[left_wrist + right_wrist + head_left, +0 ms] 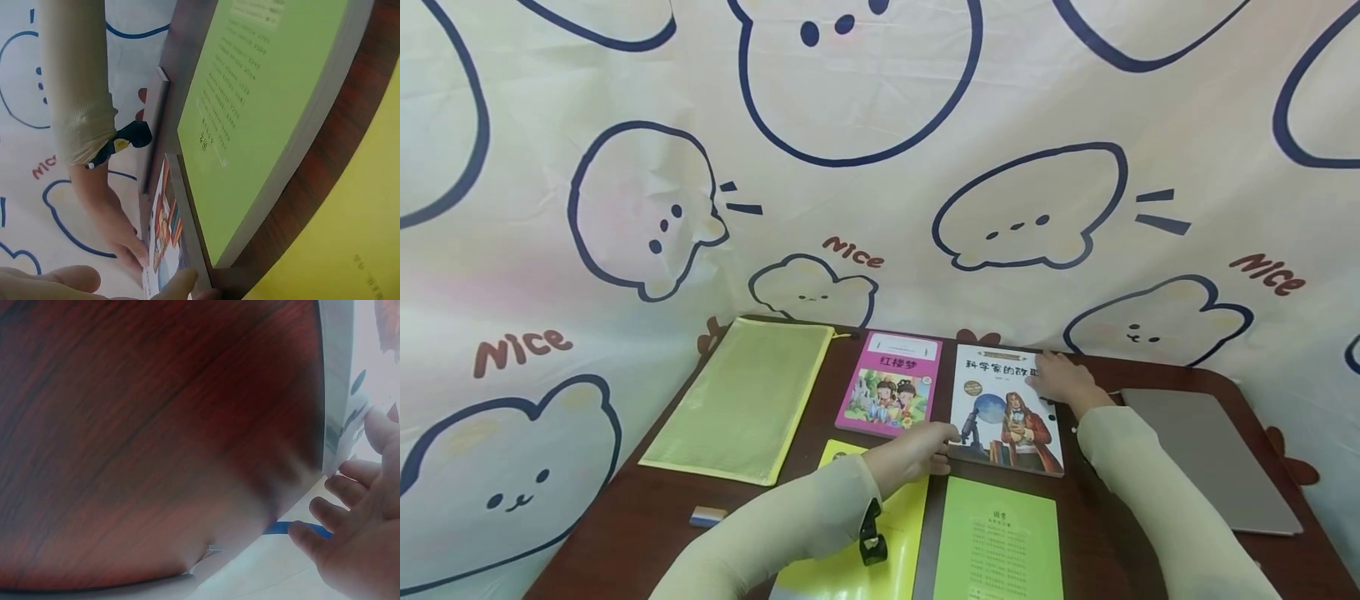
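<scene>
A white science storybook (pixel 985 396), with a red-coated figure on its cover, lies flat on the dark wood table between my hands. My left hand (pixel 910 457) touches its lower left edge; in the left wrist view a fingertip (pixel 181 282) rests at the book's edge, with the thumb side held apart. My right hand (pixel 1063 379) is at the top right corner. In the right wrist view its loosely bent fingers (pixel 331 515) meet the book's side (pixel 336 394). A pink book (pixel 887 392) lies left of the white one; a green book (pixel 1000 533) lies just below it.
A yellow book (pixel 898 533) lies under my left forearm. Farther left are a yellow-edged mesh pouch (pixel 737 400) and a small blue-and-white eraser (pixel 707 517). A flat grey slab (pixel 1210 458) lies at the right. A cartoon-printed cloth (pixel 850 208) hangs behind the table.
</scene>
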The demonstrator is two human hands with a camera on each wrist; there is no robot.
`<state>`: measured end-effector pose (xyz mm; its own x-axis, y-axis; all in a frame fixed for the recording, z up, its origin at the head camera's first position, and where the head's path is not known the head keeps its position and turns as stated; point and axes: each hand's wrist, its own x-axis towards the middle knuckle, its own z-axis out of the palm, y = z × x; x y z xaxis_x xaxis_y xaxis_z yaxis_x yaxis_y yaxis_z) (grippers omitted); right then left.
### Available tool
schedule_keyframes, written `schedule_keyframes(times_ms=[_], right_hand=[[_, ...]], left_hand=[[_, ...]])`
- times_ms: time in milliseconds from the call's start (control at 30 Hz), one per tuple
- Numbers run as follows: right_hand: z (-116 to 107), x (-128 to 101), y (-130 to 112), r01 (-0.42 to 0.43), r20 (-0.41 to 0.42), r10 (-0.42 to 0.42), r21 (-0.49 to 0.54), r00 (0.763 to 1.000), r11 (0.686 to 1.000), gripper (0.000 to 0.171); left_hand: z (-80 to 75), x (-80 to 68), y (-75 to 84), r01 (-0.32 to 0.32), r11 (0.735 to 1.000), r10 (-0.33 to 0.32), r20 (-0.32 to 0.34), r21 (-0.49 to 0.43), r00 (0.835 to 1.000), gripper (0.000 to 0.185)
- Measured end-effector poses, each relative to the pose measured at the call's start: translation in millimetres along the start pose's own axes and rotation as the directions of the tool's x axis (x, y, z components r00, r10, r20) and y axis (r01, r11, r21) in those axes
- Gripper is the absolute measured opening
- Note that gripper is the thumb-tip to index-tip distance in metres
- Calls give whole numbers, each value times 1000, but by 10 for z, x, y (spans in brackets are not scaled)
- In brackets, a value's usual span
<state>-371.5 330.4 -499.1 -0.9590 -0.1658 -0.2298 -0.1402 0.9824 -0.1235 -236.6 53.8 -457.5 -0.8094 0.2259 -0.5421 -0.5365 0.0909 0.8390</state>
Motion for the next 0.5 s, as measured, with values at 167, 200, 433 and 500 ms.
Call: schedule_keyframes(times_ms=[167, 200, 433, 500], right_hand=[[-11, -8, 22, -9, -40, 8, -31, 999, 999, 64], [-11, -6, 21, -12, -45, 10, -37, 999, 999, 64], [-9, -6, -29, -17, -80, 10, -77, 997, 997, 65], [-5, -1, -30, -19, -88, 12, -83, 996, 996, 65]], left_hand=[[25, 25, 33, 18, 999, -18, -23, -28, 1000, 60], [28, 29, 39, 24, 999, -25, -30, -30, 999, 61], [58, 43, 78, 76, 991, -83, -64, -107, 994, 69], [71, 54, 95, 89, 983, -99, -57, -162, 993, 68]])
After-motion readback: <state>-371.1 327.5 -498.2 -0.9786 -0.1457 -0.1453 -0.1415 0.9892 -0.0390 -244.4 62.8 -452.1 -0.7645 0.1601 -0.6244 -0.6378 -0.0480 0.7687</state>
